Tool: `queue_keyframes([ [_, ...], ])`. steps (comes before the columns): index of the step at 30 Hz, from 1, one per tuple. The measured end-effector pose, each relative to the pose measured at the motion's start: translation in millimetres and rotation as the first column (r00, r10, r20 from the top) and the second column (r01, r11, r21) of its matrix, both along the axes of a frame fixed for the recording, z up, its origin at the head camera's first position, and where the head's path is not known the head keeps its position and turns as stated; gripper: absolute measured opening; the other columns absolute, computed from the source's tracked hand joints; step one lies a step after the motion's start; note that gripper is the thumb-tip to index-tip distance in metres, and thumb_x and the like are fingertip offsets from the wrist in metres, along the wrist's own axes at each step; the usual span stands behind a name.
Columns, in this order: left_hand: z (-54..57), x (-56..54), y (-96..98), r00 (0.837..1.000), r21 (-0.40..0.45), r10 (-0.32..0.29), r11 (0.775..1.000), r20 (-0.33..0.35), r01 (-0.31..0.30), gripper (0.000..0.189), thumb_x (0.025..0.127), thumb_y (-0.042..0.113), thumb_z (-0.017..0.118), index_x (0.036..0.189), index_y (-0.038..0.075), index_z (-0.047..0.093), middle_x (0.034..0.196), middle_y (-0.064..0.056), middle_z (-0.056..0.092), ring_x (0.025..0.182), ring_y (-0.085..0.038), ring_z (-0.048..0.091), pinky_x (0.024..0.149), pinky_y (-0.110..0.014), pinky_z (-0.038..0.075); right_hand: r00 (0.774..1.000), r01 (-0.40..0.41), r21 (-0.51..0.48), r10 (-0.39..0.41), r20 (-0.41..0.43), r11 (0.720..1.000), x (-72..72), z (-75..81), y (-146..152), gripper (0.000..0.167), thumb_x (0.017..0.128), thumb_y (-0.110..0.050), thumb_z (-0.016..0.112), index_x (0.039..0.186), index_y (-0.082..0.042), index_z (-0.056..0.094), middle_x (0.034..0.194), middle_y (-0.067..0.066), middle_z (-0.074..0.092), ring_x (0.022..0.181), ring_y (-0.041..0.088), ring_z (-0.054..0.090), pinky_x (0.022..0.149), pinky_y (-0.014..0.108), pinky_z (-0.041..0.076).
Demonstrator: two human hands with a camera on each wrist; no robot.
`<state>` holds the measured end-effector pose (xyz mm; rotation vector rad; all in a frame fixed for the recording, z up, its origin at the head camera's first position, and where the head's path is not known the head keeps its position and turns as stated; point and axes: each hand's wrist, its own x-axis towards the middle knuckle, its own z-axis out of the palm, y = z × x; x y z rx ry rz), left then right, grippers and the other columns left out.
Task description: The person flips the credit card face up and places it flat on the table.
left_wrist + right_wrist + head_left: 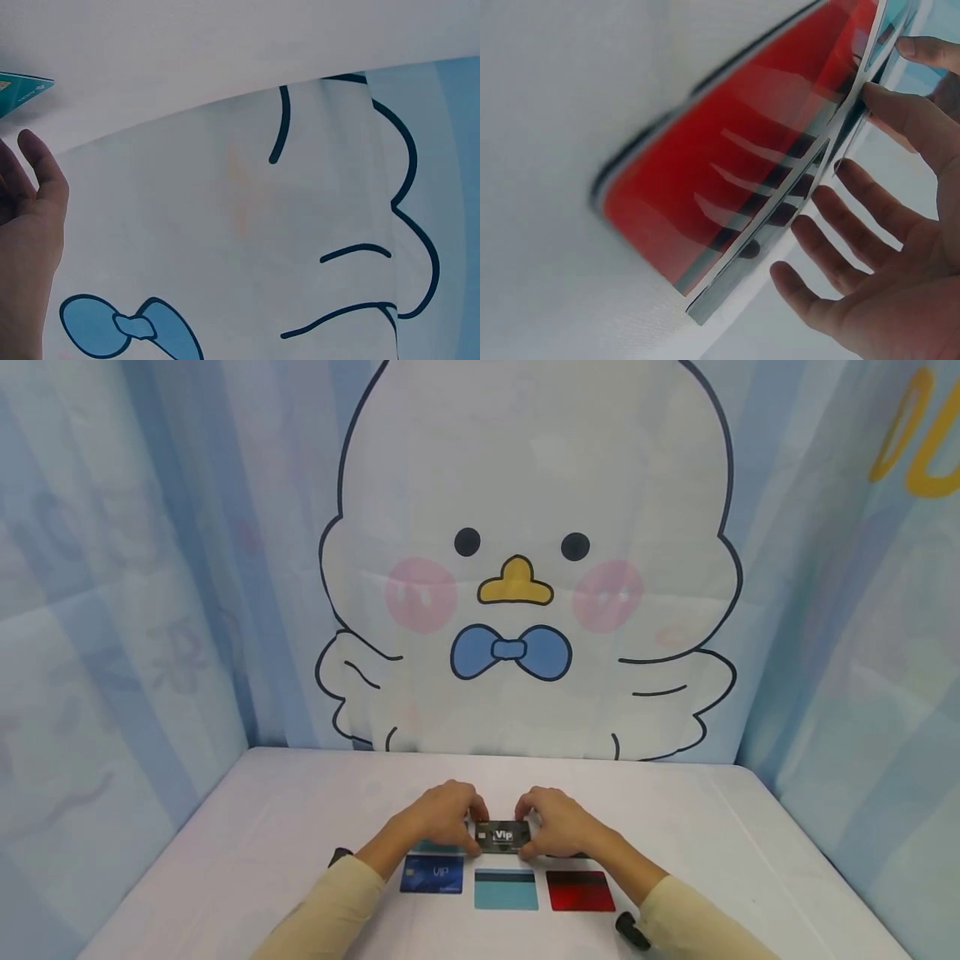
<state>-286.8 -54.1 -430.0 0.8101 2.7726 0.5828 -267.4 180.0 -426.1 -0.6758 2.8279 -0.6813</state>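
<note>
A black card marked "Vip" [502, 835] lies between the two hands in the head view. My left hand [444, 814] grips its left edge, thumb at the near corner and fingertips at the far one. On the opposite edge, the right hand [561, 822] holds it likewise with thumb and fingers. Beneath the left hand a teal card [437, 847] shows partly; a dark card [576, 856] peeks out under the right hand. In the right wrist view, the other fingers of the right hand [900, 247] spread above a red card [720, 165].
In a nearer row lie a blue VIP card [432, 874], a light blue card [506, 891] with a dark stripe, and a red card [581, 891]. The white table [300, 802] backs onto a curtain [525, 710] with a cartoon bird. Black bands sit near both wrists.
</note>
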Motion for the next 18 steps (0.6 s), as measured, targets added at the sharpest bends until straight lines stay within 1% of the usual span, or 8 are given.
queue_keyframes([
  [7,-1.2,0.6,-0.6,1.0,0.011,0.001,1.0,0.01,-0.001,0.043,0.075,0.031,0.094,0.113,0.021,0.077,0.102,0.008,0.07,0.092,-0.009,0.059,0.092,-0.036,0.053,0.999,0.012,-0.002,-0.012,0.035,1.0,-2.5,-1.4,-1.6,0.038,0.074,-0.021,0.092,0.107,-0.015,0.074,0.115,0.003,0.067,0.106,0.024,0.056,0.1,0.054,0.052],
  [18,-1.4,0.1,-0.2,0.999,0.021,0.028,0.999,0.025,-0.029,0.046,0.075,0.031,0.093,0.117,0.019,0.077,0.105,0.007,0.072,0.092,-0.009,0.059,0.095,-0.037,0.053,0.998,0.03,0.018,-0.031,0.056,0.999,-6.3,-1.9,-1.6,0.039,0.074,-0.022,0.093,0.108,-0.015,0.074,0.117,0.004,0.067,0.107,0.024,0.058,0.101,0.054,0.053],
])
